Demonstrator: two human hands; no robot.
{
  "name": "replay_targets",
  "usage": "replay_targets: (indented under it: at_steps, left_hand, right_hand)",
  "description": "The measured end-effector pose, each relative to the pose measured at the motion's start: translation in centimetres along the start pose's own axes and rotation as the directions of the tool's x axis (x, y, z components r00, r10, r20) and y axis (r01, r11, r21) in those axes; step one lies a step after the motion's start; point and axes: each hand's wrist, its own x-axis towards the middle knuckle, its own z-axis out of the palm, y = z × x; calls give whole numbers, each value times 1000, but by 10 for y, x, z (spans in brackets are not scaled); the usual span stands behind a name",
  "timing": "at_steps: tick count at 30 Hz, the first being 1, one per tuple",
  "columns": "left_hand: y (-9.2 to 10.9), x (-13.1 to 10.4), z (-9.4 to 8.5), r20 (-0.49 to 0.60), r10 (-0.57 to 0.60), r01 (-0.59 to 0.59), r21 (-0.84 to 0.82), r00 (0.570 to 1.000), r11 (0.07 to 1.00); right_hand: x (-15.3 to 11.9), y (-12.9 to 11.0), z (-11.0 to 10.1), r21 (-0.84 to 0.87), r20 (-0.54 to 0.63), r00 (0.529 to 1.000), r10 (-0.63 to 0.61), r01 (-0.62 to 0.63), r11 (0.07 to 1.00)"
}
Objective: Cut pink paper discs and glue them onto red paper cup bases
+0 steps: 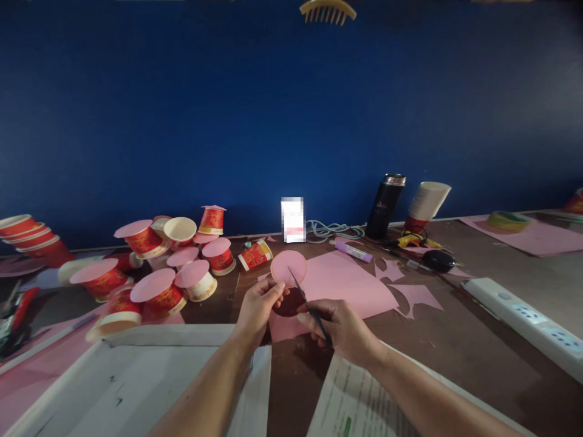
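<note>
My left hand [263,303] pinches the lower edge of a round pink paper disc [281,264] with an orange-tinted rim, held upright. In my right hand [339,325] is a pair of dark scissors [301,291], whose slim blades point up and overlap the disc's face from my viewpoint. Whether the blades touch the paper, I cannot tell. Behind and to the right of the disc lies a large pink sheet [348,285]. A red paper cup [255,255] rests on its side just left of the disc.
At left, several paper cups carry pink discs [152,285]. Stacked red cups [34,240] lean farther left. A black flask [386,206], white cups [428,200], a glue stick [353,250], paper scraps [419,297] and a power strip [523,318] are on the right. Printed paper [359,400] lies in front.
</note>
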Motion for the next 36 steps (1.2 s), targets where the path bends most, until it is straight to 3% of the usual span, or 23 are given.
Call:
replay_targets:
  at_steps: [11, 15, 20, 27, 36]
  left_hand:
    - [0, 0, -1, -19, -29, 28, -39, 999, 999]
    - [-3, 4, -3, -127, -27, 12, -112, 992, 994]
    - [-5, 7, -5, -225, -39, 7, -140, 974, 990]
    - [0, 4, -4, -188, -48, 33, -85, 981, 996]
    - [5, 0, -1, -127, -76, 60, -123, 989, 991]
  right_hand:
    - [-1, 4, 1, -37, 36, 998, -50, 52, 998]
    - [-2, 6, 2, -106, 69, 994, -87, 94, 990]
    - [-1, 10, -2, -161, 6, 989, -149, 149, 976]
    - [4, 6, -15, -100, -157, 955, -251, 238, 966]
    - [3, 7, -11, -97, -117, 961, -249, 238, 966]
